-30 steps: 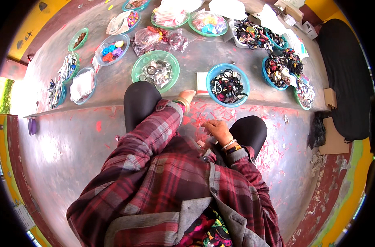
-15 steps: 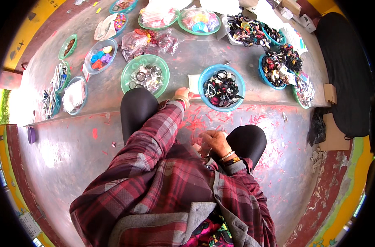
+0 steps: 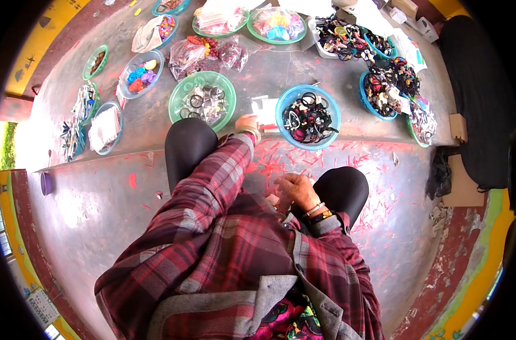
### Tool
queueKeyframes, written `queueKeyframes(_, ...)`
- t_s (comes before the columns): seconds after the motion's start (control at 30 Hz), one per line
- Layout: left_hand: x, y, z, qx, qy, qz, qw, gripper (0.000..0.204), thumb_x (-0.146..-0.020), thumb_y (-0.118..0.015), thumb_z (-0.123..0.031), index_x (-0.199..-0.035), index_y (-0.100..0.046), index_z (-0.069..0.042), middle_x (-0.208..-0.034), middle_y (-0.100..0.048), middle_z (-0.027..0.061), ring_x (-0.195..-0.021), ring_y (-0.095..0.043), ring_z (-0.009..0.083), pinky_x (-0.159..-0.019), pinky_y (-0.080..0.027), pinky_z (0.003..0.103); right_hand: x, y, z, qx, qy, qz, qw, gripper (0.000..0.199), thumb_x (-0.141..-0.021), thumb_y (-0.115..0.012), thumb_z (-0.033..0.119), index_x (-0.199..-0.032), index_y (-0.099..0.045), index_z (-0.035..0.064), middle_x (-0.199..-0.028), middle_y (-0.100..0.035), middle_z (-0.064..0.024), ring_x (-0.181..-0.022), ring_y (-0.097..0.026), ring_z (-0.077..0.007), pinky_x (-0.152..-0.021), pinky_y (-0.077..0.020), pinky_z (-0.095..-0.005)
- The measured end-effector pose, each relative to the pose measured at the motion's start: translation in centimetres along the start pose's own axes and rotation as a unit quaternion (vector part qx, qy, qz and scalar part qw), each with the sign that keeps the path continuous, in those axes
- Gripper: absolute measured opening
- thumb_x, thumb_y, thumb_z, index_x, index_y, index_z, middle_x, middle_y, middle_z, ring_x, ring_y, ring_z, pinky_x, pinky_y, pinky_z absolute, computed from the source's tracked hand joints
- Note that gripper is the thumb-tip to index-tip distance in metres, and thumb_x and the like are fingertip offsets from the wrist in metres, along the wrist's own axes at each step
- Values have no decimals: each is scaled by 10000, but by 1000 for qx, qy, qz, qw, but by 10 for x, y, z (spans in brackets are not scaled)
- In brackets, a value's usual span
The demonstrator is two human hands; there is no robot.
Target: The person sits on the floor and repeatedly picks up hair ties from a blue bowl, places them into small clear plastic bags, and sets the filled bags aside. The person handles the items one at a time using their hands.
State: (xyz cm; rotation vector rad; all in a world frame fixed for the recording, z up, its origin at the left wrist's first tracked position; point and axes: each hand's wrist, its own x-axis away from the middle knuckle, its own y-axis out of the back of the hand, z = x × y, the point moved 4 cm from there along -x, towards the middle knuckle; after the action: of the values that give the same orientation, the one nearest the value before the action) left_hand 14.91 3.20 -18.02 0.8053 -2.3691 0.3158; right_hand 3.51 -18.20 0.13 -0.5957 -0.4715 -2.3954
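Daylight is bright and even, with strong colour throughout. At the far left the floor [image 3: 54, 164] washes out to near white, and a glare patch beside it loses all detail. Shadows are soft and short, tucked under the bowls [image 3: 308, 116] and the knees. The fisheye bends the step edge into a curve and squeezes things toward a black round rim. The centre is sharp; the plaid shirt [image 3: 212, 249] nearest the lens looks slightly soft.
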Motion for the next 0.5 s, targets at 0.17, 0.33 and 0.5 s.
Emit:
queueKeyframes(0.17, 12, 0, -4, 27, 41, 28, 998, 166, -820, -534, -94, -950, -582, -4, -658, -587, 93, -455, -523, 148, -420, -423, 247, 0, -2, -2, 61, 61, -13, 996, 244, -818, -520, 237, -822, -641, 25, -649, -611, -80, -609, -591, -159, -565, -451, -287)
queueKeyframes(0.33, 22, 1, -15, -146, 9, 22, 989, 217, -847, -493, -135, -1008, -592, -30, -703, -610, 102, -450, -560, 182, -398, -436, 275, 2, -2, 4, 83, 88, -13, 993, 241, -811, -519, 236, -829, -638, 27, -680, -617, -95, -629, -600, -189, -577, -451, -298)
queueKeyframes(0.5, 9, 5, -12, -201, -78, -14, 977, 217, -845, -497, -167, -965, -609, -26, -675, -603, 102, -477, -588, 195, -408, -456, 310, 2, -4, 4, 76, 38, -14, 996, 230, -801, -520, 232, -832, -637, 36, -691, -615, -103, -640, -602, -213, -578, -447, -303)
